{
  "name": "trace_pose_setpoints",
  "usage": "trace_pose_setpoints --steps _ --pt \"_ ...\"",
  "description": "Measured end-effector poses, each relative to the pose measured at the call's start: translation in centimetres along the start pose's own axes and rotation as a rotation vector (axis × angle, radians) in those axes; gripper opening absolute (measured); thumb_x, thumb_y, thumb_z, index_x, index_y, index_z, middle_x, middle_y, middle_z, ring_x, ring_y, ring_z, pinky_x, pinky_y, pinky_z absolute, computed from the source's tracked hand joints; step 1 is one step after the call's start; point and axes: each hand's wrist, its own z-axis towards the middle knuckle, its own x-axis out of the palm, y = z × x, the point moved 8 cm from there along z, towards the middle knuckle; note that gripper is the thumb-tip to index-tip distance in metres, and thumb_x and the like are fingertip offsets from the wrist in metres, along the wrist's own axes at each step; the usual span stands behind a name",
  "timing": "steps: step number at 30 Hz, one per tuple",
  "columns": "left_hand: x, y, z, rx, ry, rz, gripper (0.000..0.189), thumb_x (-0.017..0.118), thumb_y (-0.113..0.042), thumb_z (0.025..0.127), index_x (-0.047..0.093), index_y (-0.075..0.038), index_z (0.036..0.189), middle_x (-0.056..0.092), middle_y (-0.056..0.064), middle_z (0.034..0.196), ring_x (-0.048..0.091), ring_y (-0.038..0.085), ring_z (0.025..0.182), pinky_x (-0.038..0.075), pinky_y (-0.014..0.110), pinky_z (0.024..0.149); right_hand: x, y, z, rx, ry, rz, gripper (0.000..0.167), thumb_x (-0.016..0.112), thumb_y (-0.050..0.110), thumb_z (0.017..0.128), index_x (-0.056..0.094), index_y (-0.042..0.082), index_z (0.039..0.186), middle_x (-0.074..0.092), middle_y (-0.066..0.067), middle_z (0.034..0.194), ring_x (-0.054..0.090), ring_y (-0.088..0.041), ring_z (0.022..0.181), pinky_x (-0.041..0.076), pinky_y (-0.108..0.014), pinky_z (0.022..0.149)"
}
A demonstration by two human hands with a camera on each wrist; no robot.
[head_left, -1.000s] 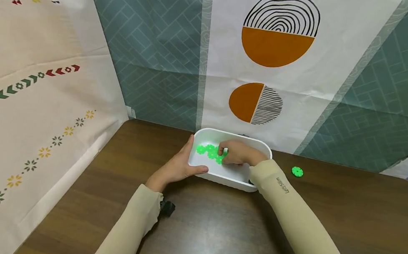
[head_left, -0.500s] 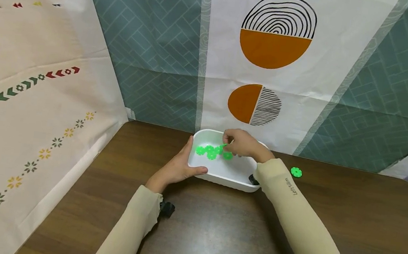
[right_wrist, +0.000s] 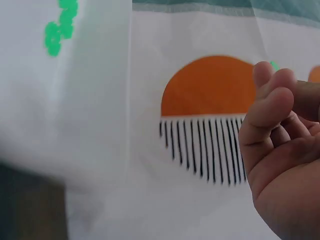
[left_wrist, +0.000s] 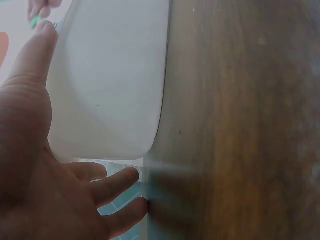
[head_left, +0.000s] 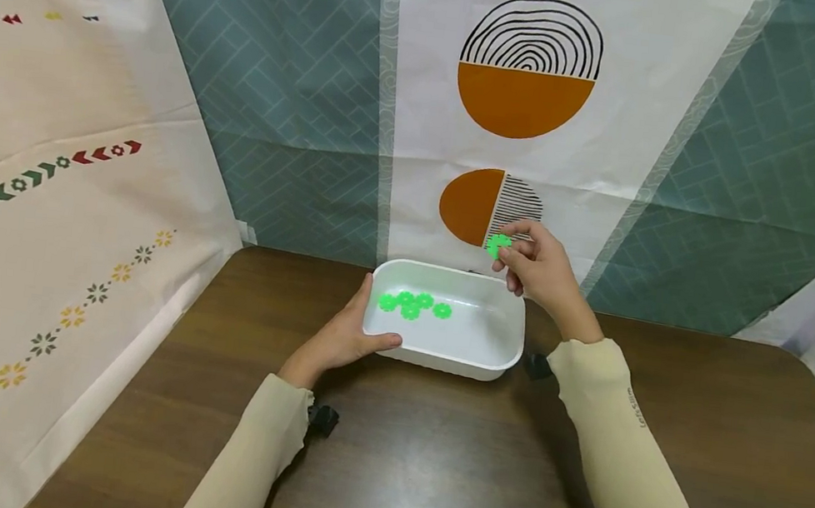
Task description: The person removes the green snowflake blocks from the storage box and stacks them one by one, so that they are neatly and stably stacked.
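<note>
In the head view, my right hand is raised above the back right of a white plastic bin, pinching a green notched interlocking disc between thumb and fingertips. Only a sliver of that disc shows past the fingertips in the right wrist view. My left hand lies against the bin's left end, thumb along the near rim and fingers on the outer left side. The left wrist view shows those fingers spread and relaxed by the bin's corner. Inside the bin, several more green discs lie flat toward the left.
The bin stands on a dark brown wooden table, close to its back edge. Behind it hangs a patterned cloth, and a pale cloth borders the left side. Small black devices sit at the wrists.
My right hand has lifted a green disc out of the bin, rising up and right. The left hand stays at the bin. The loose disc on the table is now hidden behind the right arm.
</note>
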Motion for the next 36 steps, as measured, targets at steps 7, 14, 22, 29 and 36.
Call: trace_pose_setpoints --steps 7,14,22,29,36 --pt "-0.3 0.2 -0.1 -0.006 0.017 0.007 0.126 0.08 -0.05 0.084 -0.015 -0.015 0.161 -0.002 0.008 0.168 0.024 0.03 0.145 0.025 0.051 0.114 -3.2 -2.6 -4.3 0.038 -0.112 0.092 0.032 0.062 0.009 0.102 0.054 -0.003 0.131 0.064 -0.021 0.083 0.056 -0.019 0.053 0.051 -0.029 0.051" --pt "-1.5 -0.3 0.0 0.038 -0.017 -0.012 0.125 0.081 -0.042 0.085 -0.013 -0.015 0.162 0.005 0.012 0.167 0.031 0.033 0.139 0.028 0.055 0.112 -6.9 -6.6 -7.1 0.118 -0.143 0.051 0.033 0.057 0.005 0.103 0.055 -0.004 0.135 0.064 -0.022 0.086 0.059 -0.017 0.057 0.054 -0.03 0.055" --pt "-0.1 -0.1 -0.3 0.0 0.011 -0.012 0.126 0.081 -0.047 0.084 -0.014 -0.014 0.161 0.003 0.011 0.168 0.03 0.033 0.141 0.026 0.054 0.113 -10.1 -12.0 -10.2 0.335 -0.12 0.109 0.039 0.053 0.005 0.105 0.04 -0.01 0.139 0.066 -0.021 0.094 0.06 -0.015 0.064 0.054 -0.029 0.062" --pt "0.1 0.3 -0.8 -0.01 0.009 -0.011 0.126 0.08 -0.047 0.084 -0.013 -0.013 0.161 0.004 0.013 0.167 0.031 0.035 0.14 0.027 0.055 0.112 -9.7 -15.6 -10.7 0.484 -0.08 0.162 0.035 0.057 0.008 0.103 0.044 -0.007 0.132 0.065 -0.01 0.086 0.062 -0.015 0.066 0.055 -0.03 0.063" --pt "0.0 -0.1 -0.3 0.008 -0.002 -0.014 0.126 0.081 -0.048 0.083 -0.012 -0.014 0.162 0.008 0.013 0.167 0.035 0.035 0.136 0.03 0.056 0.11 -10.1 -16.2 -10.9 0.503 -0.091 0.2 0.034 0.058 0.008 0.103 0.047 -0.007 0.133 0.067 -0.006 0.081 0.064 -0.014 0.065 0.055 -0.028 0.063"
